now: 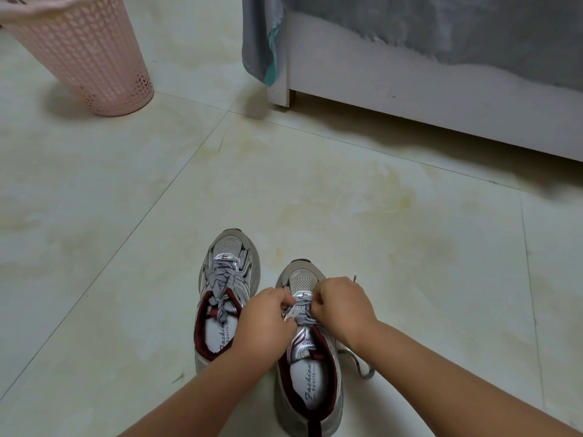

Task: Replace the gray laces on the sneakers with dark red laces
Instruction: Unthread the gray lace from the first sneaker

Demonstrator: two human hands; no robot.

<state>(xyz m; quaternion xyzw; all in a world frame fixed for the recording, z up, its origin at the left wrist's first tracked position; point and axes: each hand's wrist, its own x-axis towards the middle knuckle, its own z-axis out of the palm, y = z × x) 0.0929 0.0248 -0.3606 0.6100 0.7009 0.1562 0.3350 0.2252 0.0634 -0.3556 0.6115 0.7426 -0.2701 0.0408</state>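
Two silver-grey sneakers with dark red lining stand side by side on the tiled floor, toes pointing away. The left sneaker (225, 291) is fully laced with its gray lace (220, 280). On the right sneaker (310, 367) my left hand (263, 323) and my right hand (342, 305) each pinch the gray lace (301, 305) over the lower eyelets. A loose length of that lace trails on the floor to the shoe's right (359, 365), and a lace tip sticks up behind my right hand. No dark red laces are in view.
A pink perforated basket (94, 55) stands at the far left. A white bed frame (410, 99) with grey bedding (473, 26) runs along the far right, and a grey cloth (262, 42) hangs at its corner. Pale floor tiles surround the shoes.
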